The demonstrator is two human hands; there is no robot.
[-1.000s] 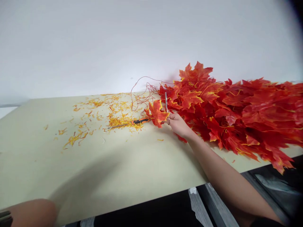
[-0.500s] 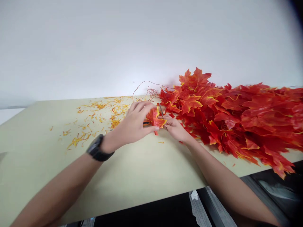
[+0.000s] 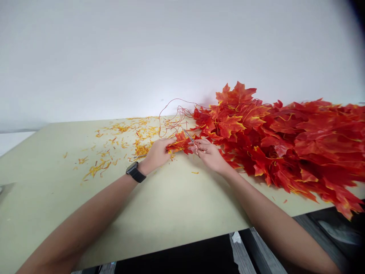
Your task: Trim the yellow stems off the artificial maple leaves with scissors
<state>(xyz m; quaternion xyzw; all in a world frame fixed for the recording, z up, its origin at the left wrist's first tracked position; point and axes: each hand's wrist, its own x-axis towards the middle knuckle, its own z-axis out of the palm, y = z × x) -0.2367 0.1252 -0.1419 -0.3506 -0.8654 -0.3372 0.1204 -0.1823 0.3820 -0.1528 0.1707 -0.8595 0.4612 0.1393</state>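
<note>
My left hand (image 3: 158,153) is closed on the left end of a red artificial maple leaf (image 3: 181,141), its fingertips pinching the yellow-edged part. In my right hand (image 3: 209,154) is a small pair of scissors (image 3: 190,137), blades pointing up and left, fingers wrapped at the handles. The leaf lies between the two hands, just left of the scissors. Behind it, thin red cord (image 3: 171,131) loops loosely on the table. Something thin and metallic (image 3: 140,156) lies partly hidden beside my left hand.
A large heap of red artificial maple leaves (image 3: 273,140) fills the right side, overhanging the front edge. Yellow and orange trimmings (image 3: 98,167) lie scattered over the left and middle of the pale table (image 3: 159,213). A white wall (image 3: 142,57) rises behind.
My left hand has moved left and lower, from spread around the leaf to a pinch at its left end. The scissors now point more to the left, and the leaf lies flatter.
</note>
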